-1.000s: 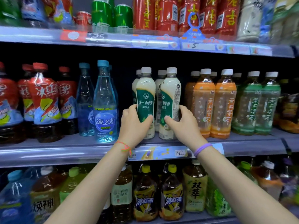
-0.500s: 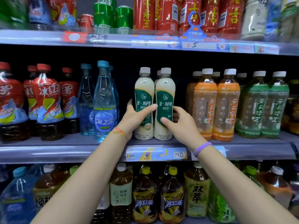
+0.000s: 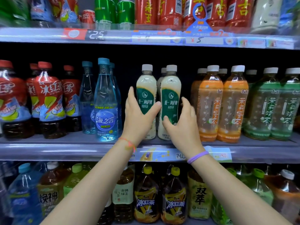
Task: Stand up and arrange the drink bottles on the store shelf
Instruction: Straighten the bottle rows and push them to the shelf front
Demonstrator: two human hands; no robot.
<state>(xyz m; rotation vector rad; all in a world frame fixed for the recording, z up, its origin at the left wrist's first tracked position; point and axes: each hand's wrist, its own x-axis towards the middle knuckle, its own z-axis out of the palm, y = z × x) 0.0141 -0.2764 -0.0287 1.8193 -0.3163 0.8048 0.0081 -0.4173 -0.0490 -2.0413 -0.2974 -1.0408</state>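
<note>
Head view: two cream milk-tea bottles stand upright side by side near the middle shelf's [image 3: 48,144] front edge. The left hand [image 3: 138,116] wraps the left bottle [image 3: 146,88], fingers curled around it. The right hand [image 3: 181,125] cups the right bottle [image 3: 170,95], fingers half-spread on its right side.

Blurred price tags [image 3: 180,155] ran along the shelf rail. A blue triangular promo sign [image 3: 200,25] hung above, marked five yuan.

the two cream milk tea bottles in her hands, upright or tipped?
Both upright. Left milk tea bottle and right milk tea bottle stand on the middle shelf, white caps up, labels vertical.
</note>
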